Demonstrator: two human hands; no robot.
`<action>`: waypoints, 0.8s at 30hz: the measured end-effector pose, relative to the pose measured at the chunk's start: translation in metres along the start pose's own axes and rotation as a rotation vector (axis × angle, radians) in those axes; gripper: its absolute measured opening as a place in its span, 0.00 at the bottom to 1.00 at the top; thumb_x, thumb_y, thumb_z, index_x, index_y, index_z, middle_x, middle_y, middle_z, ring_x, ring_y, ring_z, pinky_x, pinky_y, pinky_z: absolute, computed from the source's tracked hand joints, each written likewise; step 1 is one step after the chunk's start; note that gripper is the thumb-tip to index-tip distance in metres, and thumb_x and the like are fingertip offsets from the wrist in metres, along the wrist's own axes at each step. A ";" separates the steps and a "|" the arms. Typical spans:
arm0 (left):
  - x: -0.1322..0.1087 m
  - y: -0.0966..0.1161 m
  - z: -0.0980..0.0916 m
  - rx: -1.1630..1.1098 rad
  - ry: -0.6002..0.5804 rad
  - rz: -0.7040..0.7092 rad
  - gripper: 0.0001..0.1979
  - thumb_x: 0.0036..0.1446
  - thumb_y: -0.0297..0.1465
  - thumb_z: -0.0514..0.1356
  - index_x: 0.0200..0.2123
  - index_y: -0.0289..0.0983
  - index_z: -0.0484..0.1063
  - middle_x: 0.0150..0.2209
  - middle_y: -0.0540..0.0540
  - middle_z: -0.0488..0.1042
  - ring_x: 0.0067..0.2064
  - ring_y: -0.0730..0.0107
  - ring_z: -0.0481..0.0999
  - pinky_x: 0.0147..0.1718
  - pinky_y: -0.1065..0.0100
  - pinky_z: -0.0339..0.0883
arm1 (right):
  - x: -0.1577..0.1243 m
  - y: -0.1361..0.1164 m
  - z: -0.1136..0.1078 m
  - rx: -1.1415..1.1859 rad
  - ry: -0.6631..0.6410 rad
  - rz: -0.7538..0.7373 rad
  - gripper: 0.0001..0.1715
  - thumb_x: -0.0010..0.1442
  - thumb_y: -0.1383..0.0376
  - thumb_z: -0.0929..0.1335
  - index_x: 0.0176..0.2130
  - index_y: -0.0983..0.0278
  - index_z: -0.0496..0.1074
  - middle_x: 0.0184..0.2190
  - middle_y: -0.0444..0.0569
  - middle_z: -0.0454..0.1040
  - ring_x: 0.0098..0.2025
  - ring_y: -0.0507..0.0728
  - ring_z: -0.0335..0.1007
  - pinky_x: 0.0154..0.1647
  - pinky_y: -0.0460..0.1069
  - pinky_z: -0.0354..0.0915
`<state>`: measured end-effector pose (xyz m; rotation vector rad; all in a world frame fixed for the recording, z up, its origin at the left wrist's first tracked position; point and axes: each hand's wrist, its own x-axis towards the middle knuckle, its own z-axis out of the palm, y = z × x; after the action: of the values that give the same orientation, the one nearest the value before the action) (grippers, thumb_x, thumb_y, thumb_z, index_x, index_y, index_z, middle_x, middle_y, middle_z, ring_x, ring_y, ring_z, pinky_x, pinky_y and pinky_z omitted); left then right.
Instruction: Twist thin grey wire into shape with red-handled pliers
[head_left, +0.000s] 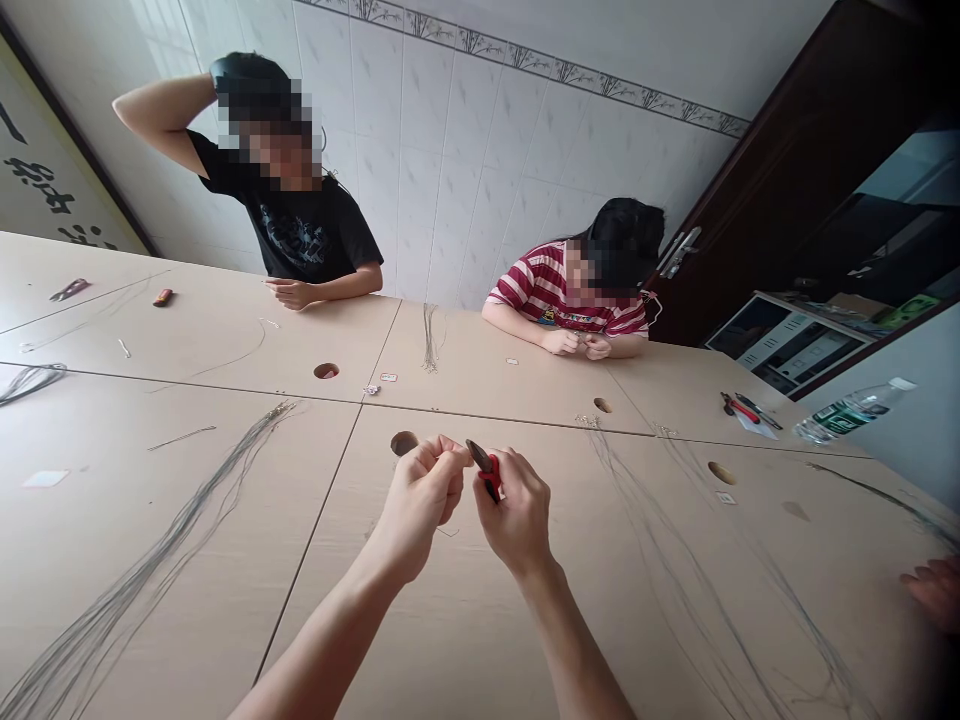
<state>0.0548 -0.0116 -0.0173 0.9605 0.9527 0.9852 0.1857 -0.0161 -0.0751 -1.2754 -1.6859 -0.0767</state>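
While the left hand [421,487] is pinched closed, on what I cannot tell, the right hand [519,510] grips red-handled pliers [482,459] just beside it over the table [457,630], with grey wires [196,520] leftward and two people [304,235] seated beyond.

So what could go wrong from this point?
The pliers in the right hand sit very close to the left hand, so a slip might nip it. Anything small dropped could fall into the round hole just beyond the left hand. The loose strands in the long wire bundle might tangle if dragged.
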 end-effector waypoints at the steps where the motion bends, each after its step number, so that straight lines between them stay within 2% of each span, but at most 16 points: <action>1: 0.000 0.000 0.000 -0.003 0.000 0.001 0.12 0.59 0.35 0.56 0.27 0.39 0.56 0.18 0.60 0.46 0.22 0.78 0.41 0.20 0.73 0.39 | 0.000 -0.001 0.000 0.019 -0.011 0.014 0.07 0.56 0.73 0.62 0.30 0.61 0.61 0.22 0.42 0.61 0.25 0.53 0.57 0.26 0.47 0.57; 6: -0.001 -0.002 -0.001 0.054 0.028 0.015 0.11 0.58 0.36 0.56 0.27 0.39 0.59 0.18 0.59 0.45 0.23 0.77 0.41 0.21 0.72 0.39 | 0.000 -0.003 -0.002 0.190 -0.099 0.124 0.11 0.56 0.72 0.62 0.26 0.60 0.56 0.21 0.38 0.55 0.23 0.51 0.52 0.24 0.46 0.53; 10: -0.002 -0.001 -0.003 0.145 0.028 0.039 0.10 0.56 0.35 0.56 0.25 0.38 0.63 0.19 0.58 0.45 0.23 0.76 0.42 0.22 0.71 0.38 | 0.000 -0.004 -0.003 0.253 -0.127 0.185 0.10 0.56 0.71 0.62 0.27 0.60 0.57 0.21 0.38 0.55 0.23 0.51 0.51 0.25 0.45 0.52; 13: -0.002 -0.001 -0.002 0.160 0.001 0.062 0.16 0.54 0.33 0.56 0.19 0.38 0.53 0.19 0.57 0.44 0.23 0.77 0.42 0.22 0.70 0.38 | 0.000 -0.005 -0.005 0.269 -0.123 0.198 0.11 0.56 0.71 0.62 0.26 0.60 0.55 0.21 0.38 0.55 0.23 0.50 0.50 0.25 0.45 0.52; 16: -0.001 -0.005 0.001 0.141 -0.018 0.092 0.22 0.52 0.33 0.57 0.18 0.39 0.44 0.18 0.57 0.43 0.23 0.78 0.41 0.22 0.69 0.37 | 0.001 -0.005 -0.005 0.262 -0.122 0.194 0.13 0.56 0.72 0.62 0.25 0.60 0.53 0.21 0.38 0.53 0.23 0.50 0.49 0.24 0.45 0.50; 19: 0.001 -0.013 0.003 0.122 -0.059 0.134 0.23 0.54 0.34 0.58 0.18 0.39 0.43 0.17 0.57 0.42 0.22 0.78 0.41 0.21 0.68 0.37 | 0.000 -0.005 -0.005 0.267 -0.128 0.199 0.14 0.56 0.71 0.63 0.25 0.60 0.52 0.21 0.38 0.54 0.23 0.50 0.50 0.24 0.45 0.50; 24: 0.002 -0.021 0.002 0.127 -0.100 0.281 0.24 0.58 0.35 0.55 0.16 0.39 0.45 0.16 0.57 0.44 0.21 0.79 0.42 0.21 0.68 0.39 | 0.001 -0.008 -0.008 0.306 -0.136 0.216 0.14 0.56 0.71 0.63 0.25 0.60 0.53 0.21 0.38 0.55 0.23 0.50 0.50 0.24 0.45 0.51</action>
<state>0.0621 -0.0157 -0.0369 1.2636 0.8173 1.1092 0.1851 -0.0231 -0.0661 -1.2408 -1.5896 0.3907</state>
